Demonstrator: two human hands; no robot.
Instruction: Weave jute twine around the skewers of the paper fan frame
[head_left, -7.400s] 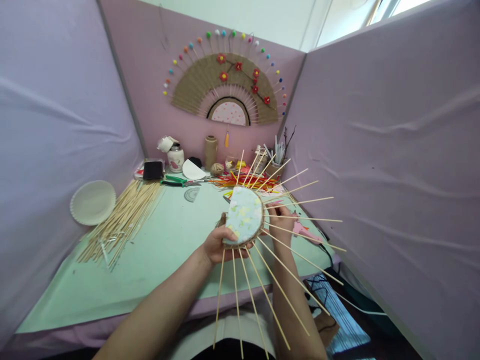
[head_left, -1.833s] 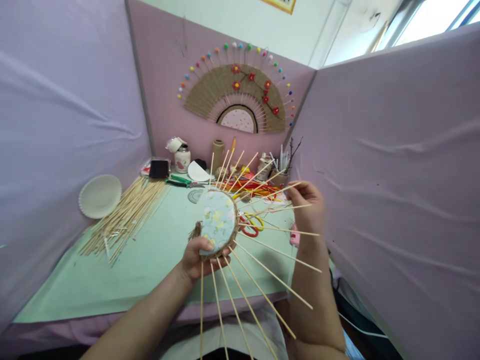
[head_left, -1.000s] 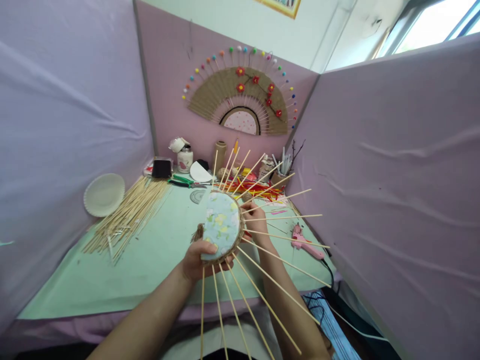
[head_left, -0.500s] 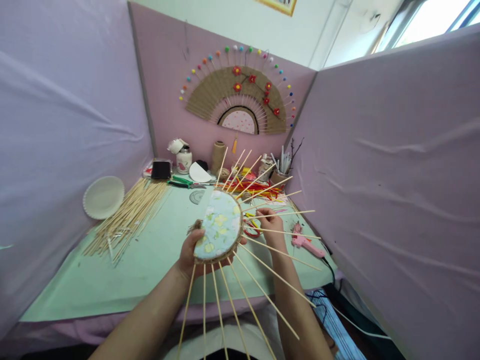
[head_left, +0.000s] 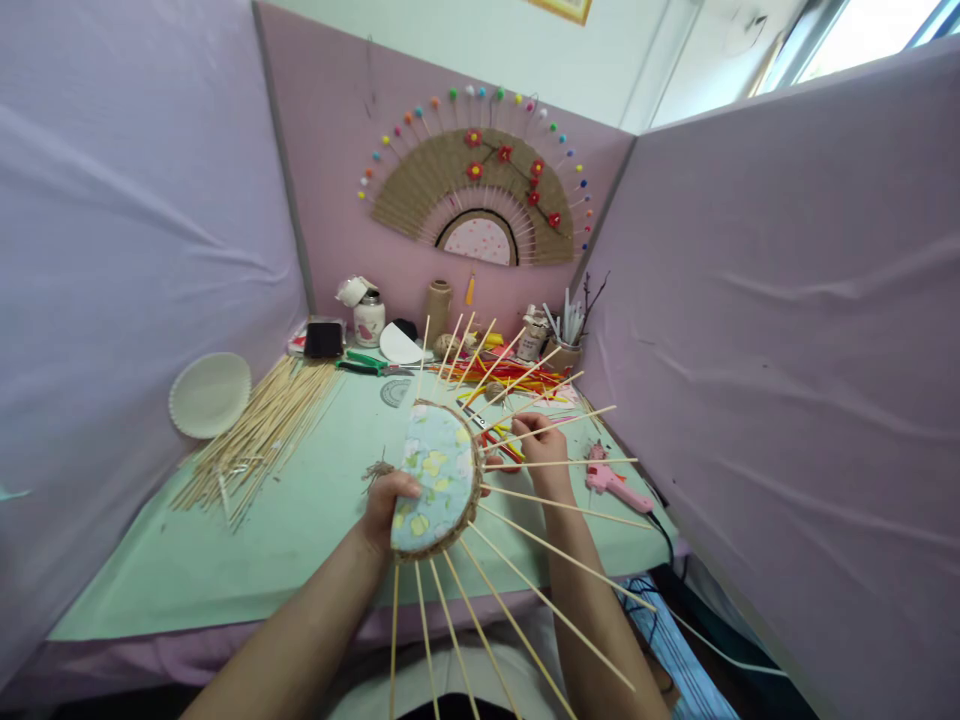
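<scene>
My left hand (head_left: 385, 512) is closed on a half-round fan base (head_left: 436, 480) covered in pale blue floral fabric, its thumb on the front and its other fingers behind. Brown twine edges the curved rim, and thin wooden sticks (head_left: 566, 463) spread out from it like rays. A frayed twine tuft (head_left: 379, 470) shows beside my left thumb. To the right, my right hand (head_left: 541, 445) is behind the sticks with thumb and fingers pinched together; whatever is between them is too small to make out. Partly hidden behind the sticks are red-handled scissors (head_left: 499, 440).
A pink glue gun (head_left: 616, 486) with a black cord lies at the right. Loose sticks (head_left: 259, 430) and a white plate (head_left: 210, 395) are at the left. Green-handled pliers (head_left: 367, 362), a jar (head_left: 369, 320) and a twine spool (head_left: 438, 312) stand toward the back, below a finished fan (head_left: 420, 185).
The fan base has moved slightly down and turned a little clockwise in my left hand. More of the scissors shows. My right hand stays pinched in nearly the same place.
</scene>
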